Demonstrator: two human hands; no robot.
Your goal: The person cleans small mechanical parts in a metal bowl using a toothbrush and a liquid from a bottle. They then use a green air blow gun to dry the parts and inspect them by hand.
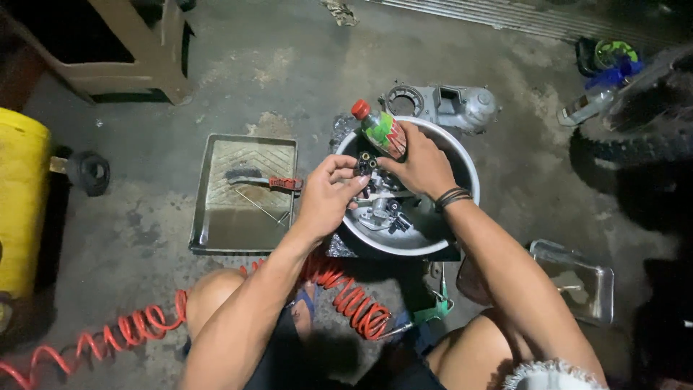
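My right hand (421, 167) grips a small plastic bottle (380, 130) with a red cap and a green and red label, tilted over a round metal basin (462, 162). My left hand (326, 196) pinches a small dark metal part (366, 164) just beside the bottle, above the basin. More grey and black engine parts (382, 213) lie inside the basin. Dark bands circle my right wrist.
A rectangular metal tray (245, 193) holding a red-handled brush (263, 180) sits left of the basin. An orange coiled hose (346, 297) runs across the floor by my knees. A grey engine cover (444, 105) lies behind the basin, a small foil tray (577, 278) right, a tyre (639, 119) far right.
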